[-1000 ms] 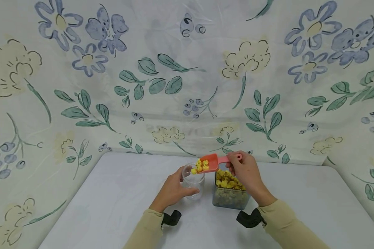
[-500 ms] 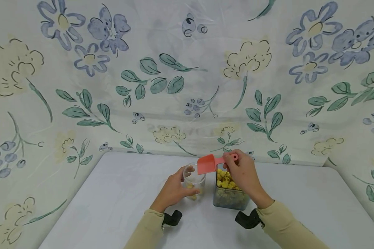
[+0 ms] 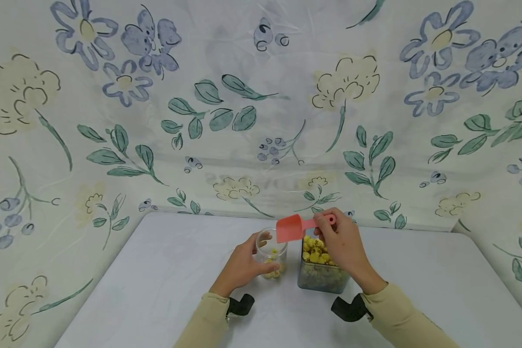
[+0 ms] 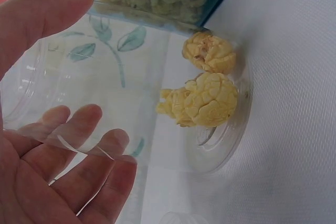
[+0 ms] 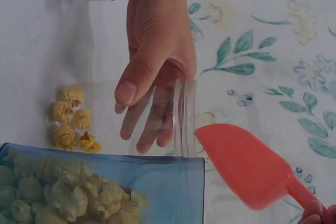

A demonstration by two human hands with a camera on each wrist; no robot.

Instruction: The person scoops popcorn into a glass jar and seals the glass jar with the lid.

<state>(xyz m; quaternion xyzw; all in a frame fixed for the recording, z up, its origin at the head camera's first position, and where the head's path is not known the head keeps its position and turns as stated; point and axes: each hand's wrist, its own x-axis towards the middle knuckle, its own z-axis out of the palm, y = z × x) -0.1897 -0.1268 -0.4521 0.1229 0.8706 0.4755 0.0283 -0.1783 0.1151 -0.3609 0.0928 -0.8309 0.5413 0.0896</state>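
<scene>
My left hand (image 3: 240, 268) grips a clear jar (image 4: 131, 72) that stands upright on the table, thumb on one side and fingers round the other. Several yellow popcorn pieces (image 4: 210, 100) lie on the jar's bottom. Above the jar's mouth, my right hand (image 3: 341, 241) holds a coral-red scoop (image 3: 289, 228) by its handle, the blade tilted over the rim with no popcorn showing on it. Just right of the jar, under my right hand, sits a bluish see-through container (image 3: 322, 279) filled with yellow popcorn (image 3: 315, 251).
A white cloth covers the table (image 3: 165, 270). Behind it rises a floral-print sheet (image 3: 261, 145) that also wraps both sides. Black wrist mounts (image 3: 349, 308) stick out from both sleeves near the table.
Popcorn that lay on the scoop has dropped into the jar, and the scoop has tipped further over the rim. The left hand and the container have stayed in place.
</scene>
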